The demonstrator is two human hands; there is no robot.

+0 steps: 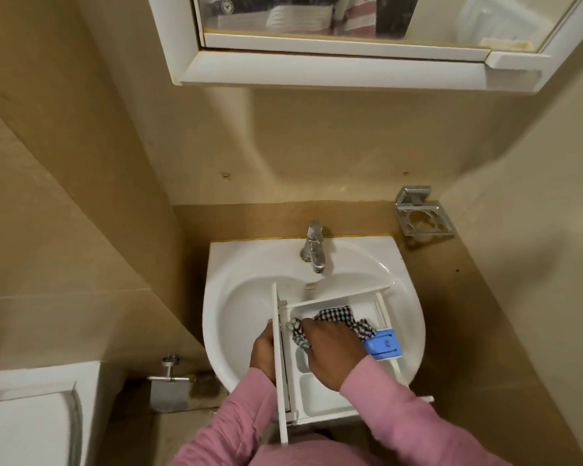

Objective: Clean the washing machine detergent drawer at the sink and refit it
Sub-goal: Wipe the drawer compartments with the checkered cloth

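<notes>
Pink sleeves closest in. Left hand holds detergent drawer by the outer face of its front panel; fingers hidden behind the panel, can't tell their spread. Right hand is inside the drawer, fingers curled and bunching a checked cloth. Blue insert just right of that hand. Drawer lies across the sink basin, near end overhanging the front rim. Tap behind; toothbrush holder on the right wall; mirror cabinet above.
</notes>
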